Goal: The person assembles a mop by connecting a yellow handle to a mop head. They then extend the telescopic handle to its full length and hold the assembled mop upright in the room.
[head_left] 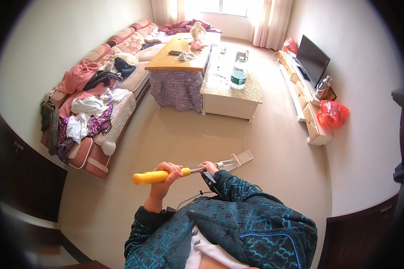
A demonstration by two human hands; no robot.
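A mop with a yellow grip (150,177), a metal pole and a white rectangular head (242,160) slants across in front of me. My left hand (168,174) is closed around the yellow part near its upper end. Further along, my right hand (208,167) grips the metal pole, with the white head beyond it. No cloth or sponge can be made out on that head. A thin dark cord (188,198) hangs between my sleeves.
A sofa heaped with clothes (87,107) runs along the left wall. Ahead stand a cloth-skirted wooden table (166,60) and a low white table (229,107) bearing a large water bottle (239,74). To the right, a TV cabinet (316,127) holds a television (313,58) and a red plastic bag (332,114).
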